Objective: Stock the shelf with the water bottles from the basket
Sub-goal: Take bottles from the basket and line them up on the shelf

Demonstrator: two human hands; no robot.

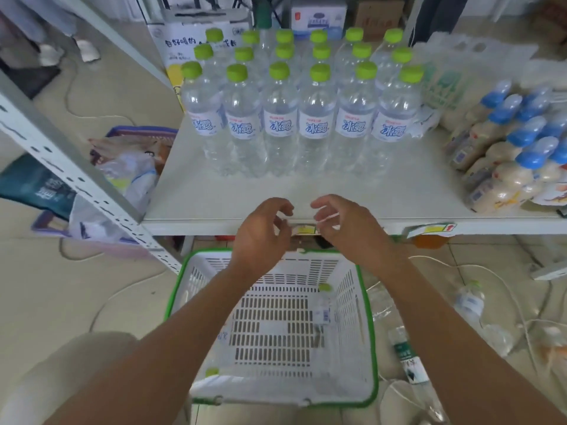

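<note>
Several clear water bottles (pixel 280 118) with green caps stand in rows on the white shelf (pixel 276 197). Below its front edge sits a white basket with a green rim (pixel 369 326). Two clear bottles lie inside and are hard to make out: one to the right (pixel 322 311), and one at the near left with its green cap (pixel 211 372) showing. My left hand (pixel 260 234) and my right hand (pixel 343 228) hover side by side between the shelf edge and the basket. Their fingers are loosely curled and hold nothing.
Packs of pale bottles with blue caps (pixel 506 157) fill the shelf's right side. A slanted perforated shelf upright (pixel 76 176) crosses the left. Loose bottles (pixel 408 357) and white cables (pixel 506 289) lie on the floor to the right of the basket. A purple basket of bags (pixel 132 142) sits at the left.
</note>
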